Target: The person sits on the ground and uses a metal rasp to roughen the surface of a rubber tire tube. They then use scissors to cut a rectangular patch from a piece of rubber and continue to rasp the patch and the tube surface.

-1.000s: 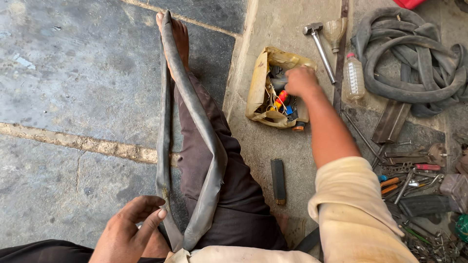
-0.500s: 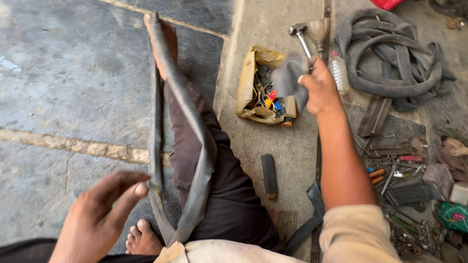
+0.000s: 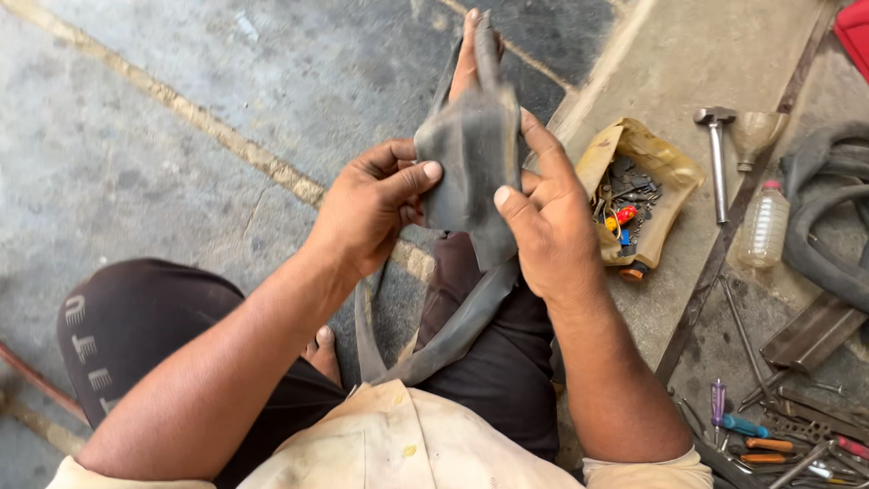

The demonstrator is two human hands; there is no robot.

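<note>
Holding a grey rubber patch piece up between both hands, I record the following. My left hand pinches its left edge, thumb pressed flat on the face and the other fingers curled behind; my right hand grips the right edge the same way, thumb on the front, index finger along the upper side. The piece hangs in the air above my lap, in front of the black inner tube, which runs from my lap out along my stretched leg and loops around my foot at the far end. Whether the piece touches the tube behind it I cannot tell. On the floor to my right lie an open tan pouch of small parts, a hammer, a clear plastic bottle, a heap of rubber tubes, and screwdrivers and pliers near the lower right corner. Risks, in my judgement: the rubber is limp and held by its edges only, so a slack thumb could let it fold or drop onto the dusty floor, picking up grit. The tube stays taut only while my foot holds it; a shift of the leg could let it slip off.
</note>
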